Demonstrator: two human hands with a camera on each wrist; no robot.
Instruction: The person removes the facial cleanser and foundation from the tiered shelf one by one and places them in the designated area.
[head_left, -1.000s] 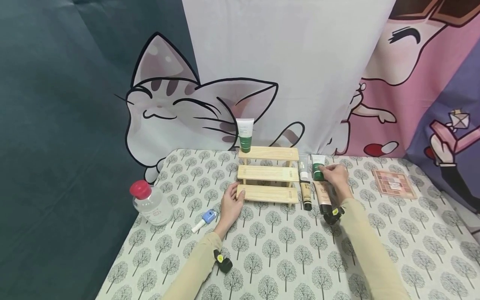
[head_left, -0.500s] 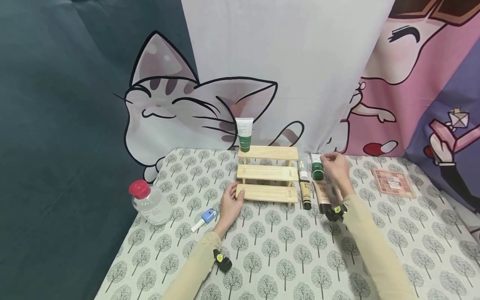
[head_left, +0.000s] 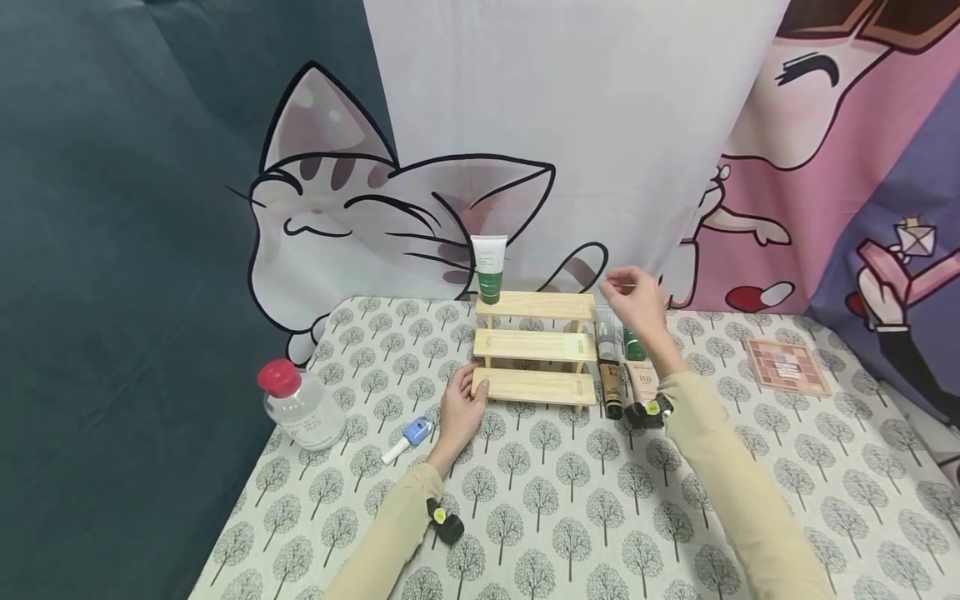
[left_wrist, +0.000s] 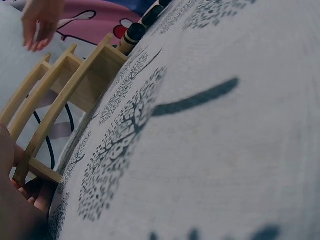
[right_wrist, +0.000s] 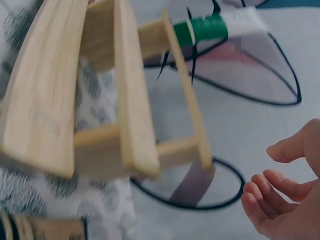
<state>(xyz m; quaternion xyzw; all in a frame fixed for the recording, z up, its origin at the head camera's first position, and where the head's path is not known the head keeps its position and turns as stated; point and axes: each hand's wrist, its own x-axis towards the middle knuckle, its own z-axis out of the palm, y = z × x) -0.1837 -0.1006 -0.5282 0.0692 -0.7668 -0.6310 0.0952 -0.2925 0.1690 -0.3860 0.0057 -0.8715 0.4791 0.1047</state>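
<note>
A three-step wooden rack [head_left: 534,387] stands on the patterned cloth. My left hand [head_left: 461,415] grips the left end of its lowest step, thumb on top, fingers partly hidden below. A white and green squeeze tube [head_left: 490,268] stands on its cap at the top step's left end. My right hand [head_left: 639,307] hovers near the rack's upper right end. In the right wrist view that hand [right_wrist: 285,190] has loosely bent fingers, thumb apart, and holds nothing. Beneath it lies a second white and green tube [head_left: 633,343], partly hidden by the hand.
Right of the rack lie a grey tube [head_left: 605,342], a gold tube with a black cap [head_left: 611,385] and a beige BB tube [head_left: 642,380]. A makeup palette [head_left: 787,367] lies farther right. At left are a red-capped bottle [head_left: 307,412] and a blue nail polish bottle [head_left: 417,431].
My right hand has left the lying green and white tube and moved up and left toward the rack's top step. My left hand stays on the rack.
</note>
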